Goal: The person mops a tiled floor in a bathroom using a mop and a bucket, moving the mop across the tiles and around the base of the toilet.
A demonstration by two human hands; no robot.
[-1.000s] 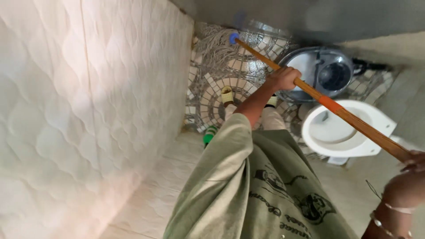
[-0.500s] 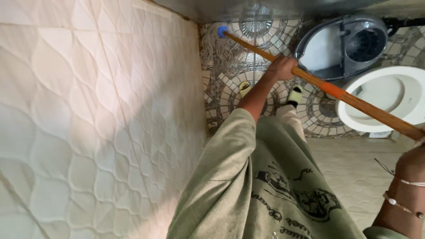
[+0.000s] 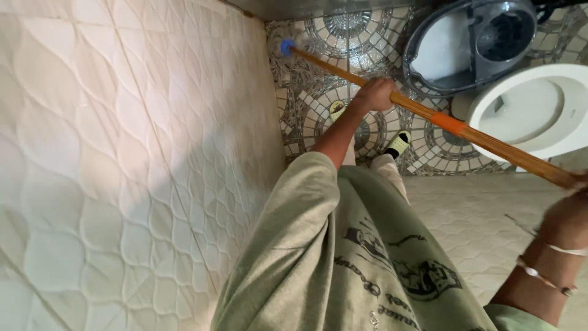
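Mop handle: a long, straight wooden pole [image 3: 490, 142], warm brown with a fine grain, crossing the view on a slant from the upper left down to the right edge; a band of bright orange [image 3: 447, 123] wraps it partway along.
Mop head end: a round blue collar [image 3: 286, 46] caps the far tip, low against the floor in the corner beside the wall; pale strands there are too blurred to make out.
Left hand: the left hand [image 3: 374, 95] is wrapped around the pole near its middle, the grip pressed tight on the wood, forearm stretched forward.
Right hand: the right hand [image 3: 572, 205] sits at the near end of the pole at the frame's right edge; its grip is closed over the wood, though the fingers are partly cut off. Thin bracelets [image 3: 545, 277] ring the wrist.
Floor: a mosaic [image 3: 327, 116] of small grey and white pieces set in round, fan-like rings, glossy.
Wall: large cream tiles [image 3: 122, 153] with a raised, wavy quilted relief, on the left.
Bucket: an oval grey plastic bucket [image 3: 438, 55] with a round wringer basket, at the top right, just behind the pole.
Toilet: a smooth white bowl [image 3: 527, 113], rounded, just beside the bucket, under the pole's line.
Clothing: a soft olive-green shirt [image 3: 343, 257] with a dark print; pale slippers [image 3: 398, 144] on the mosaic.
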